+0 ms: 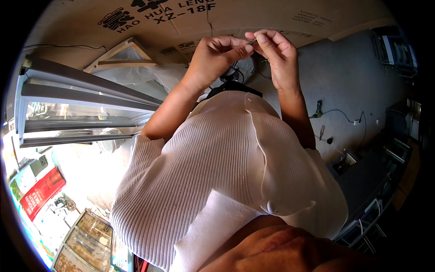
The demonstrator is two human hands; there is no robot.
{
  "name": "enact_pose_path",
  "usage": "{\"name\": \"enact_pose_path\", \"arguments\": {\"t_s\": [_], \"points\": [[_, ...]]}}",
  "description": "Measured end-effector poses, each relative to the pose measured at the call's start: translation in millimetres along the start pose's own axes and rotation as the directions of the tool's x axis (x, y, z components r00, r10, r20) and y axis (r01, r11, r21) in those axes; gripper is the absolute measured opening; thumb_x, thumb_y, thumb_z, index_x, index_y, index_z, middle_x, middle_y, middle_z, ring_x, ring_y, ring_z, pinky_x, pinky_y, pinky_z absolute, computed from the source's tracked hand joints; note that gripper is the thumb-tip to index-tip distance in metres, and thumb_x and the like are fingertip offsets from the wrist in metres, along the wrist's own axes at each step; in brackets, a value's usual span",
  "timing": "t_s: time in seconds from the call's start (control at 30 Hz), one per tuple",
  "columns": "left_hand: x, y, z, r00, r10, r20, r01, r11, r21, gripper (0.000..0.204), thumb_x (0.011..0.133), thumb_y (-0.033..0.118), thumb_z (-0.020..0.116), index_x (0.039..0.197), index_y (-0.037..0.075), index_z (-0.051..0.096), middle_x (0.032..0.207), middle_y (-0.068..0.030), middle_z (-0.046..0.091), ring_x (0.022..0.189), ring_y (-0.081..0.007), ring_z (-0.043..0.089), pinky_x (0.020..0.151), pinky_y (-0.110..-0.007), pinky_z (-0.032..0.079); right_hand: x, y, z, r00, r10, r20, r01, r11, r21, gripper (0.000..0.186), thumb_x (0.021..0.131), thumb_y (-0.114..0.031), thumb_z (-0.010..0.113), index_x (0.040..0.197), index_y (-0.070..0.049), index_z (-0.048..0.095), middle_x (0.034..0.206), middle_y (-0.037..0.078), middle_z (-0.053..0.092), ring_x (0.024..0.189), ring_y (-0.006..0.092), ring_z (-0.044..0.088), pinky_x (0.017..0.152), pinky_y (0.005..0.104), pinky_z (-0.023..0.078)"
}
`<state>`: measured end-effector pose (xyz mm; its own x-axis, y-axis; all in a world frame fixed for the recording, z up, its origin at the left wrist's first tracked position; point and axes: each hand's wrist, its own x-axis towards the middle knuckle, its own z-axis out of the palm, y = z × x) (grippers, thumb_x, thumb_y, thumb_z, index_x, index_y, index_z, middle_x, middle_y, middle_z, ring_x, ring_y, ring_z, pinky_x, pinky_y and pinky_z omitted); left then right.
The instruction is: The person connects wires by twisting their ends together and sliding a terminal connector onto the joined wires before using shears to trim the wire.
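Near the top middle of the head view, my hands meet in front of a large brown cardboard sheet (253, 18). A short, thin, dark piece (252, 41) spans the gap between them, too small to tell its kind. My left hand (216, 56) pinches one end of it between thumb and forefinger. At the other end, my right hand (278, 53) has its thumb and forefinger closed on the piece, its other fingers curled. Below my hands is a dark object with black cables (233, 75), partly hidden by my left hand and shirt.
Grey metal window frames (86, 97) stand at left, beside a wooden frame (124, 62) and clear plastic sheeting (149, 84). On the grey floor (344, 81) at right lie a corded tool (318, 109) and a screwdriver-like tool (321, 131). A dark bench (369, 181) stands at lower right.
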<state>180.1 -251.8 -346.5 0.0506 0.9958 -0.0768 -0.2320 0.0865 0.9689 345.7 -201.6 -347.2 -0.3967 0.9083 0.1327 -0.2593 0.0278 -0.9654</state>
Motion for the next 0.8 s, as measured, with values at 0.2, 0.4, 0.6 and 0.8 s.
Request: {"name": "enact_pose_path", "arguments": {"t_s": [0.2, 0.4, 0.6, 0.8], "points": [[1, -5, 3, 0.998, 0.048, -0.044, -0.046, 0.998, 0.048, 0.022, 0.087, 0.017, 0.068, 0.1, -0.001, 0.068, 0.087, -0.0027, 0.069, 0.08, -0.0055, 0.06, 0.072, -0.02, 0.048, 7, -4, -2, 0.998, -0.058, -0.007, 0.057, 0.992, -0.115, 0.016, 0.091, -0.008, 0.06, 0.1, 0.003, 0.065, 0.095, 0.01, 0.068, 0.086, 0.015, 0.065, 0.08, 0.0269, 0.053], [4, -5, -2, 0.999, -0.042, 0.002, 0.042, 0.996, -0.076, 0.022, 0.09, 0.019, 0.064, 0.103, 0.002, 0.068, 0.09, -0.0026, 0.068, 0.08, -0.0081, 0.059, 0.075, -0.022, 0.047, 8, -6, -2, 1.0, -0.012, 0.016, 0.014, 0.984, -0.176, 0.02, 0.093, -0.011, 0.058, 0.104, 0.004, 0.065, 0.101, 0.014, 0.068, 0.092, 0.0152, 0.064, 0.085, 0.027, 0.049], [8, -5, -7, 0.984, -0.168, 0.05, 0.174, 0.973, -0.153, 0.021, 0.089, 0.018, 0.063, 0.104, 0.004, 0.069, 0.091, -0.0038, 0.068, 0.081, -0.01, 0.06, 0.078, -0.025, 0.049, 10, -2, -2, 0.999, -0.032, 0.01, 0.033, 0.992, -0.121, 0.015, 0.091, -0.005, 0.059, 0.1, 0.005, 0.066, 0.094, 0.011, 0.069, 0.084, 0.0151, 0.066, 0.079, 0.0263, 0.053], [10, -6, -7, 0.975, -0.219, 0.038, 0.222, 0.953, -0.208, 0.021, 0.089, 0.016, 0.063, 0.105, 0.003, 0.068, 0.092, -0.0049, 0.069, 0.083, -0.0114, 0.061, 0.081, -0.026, 0.049, 13, -1, -5, 0.998, -0.054, 0.036, 0.06, 0.976, -0.209, 0.015, 0.091, -0.005, 0.059, 0.1, 0.004, 0.067, 0.092, 0.009, 0.069, 0.081, 0.013, 0.065, 0.076, 0.0243, 0.052]]}}
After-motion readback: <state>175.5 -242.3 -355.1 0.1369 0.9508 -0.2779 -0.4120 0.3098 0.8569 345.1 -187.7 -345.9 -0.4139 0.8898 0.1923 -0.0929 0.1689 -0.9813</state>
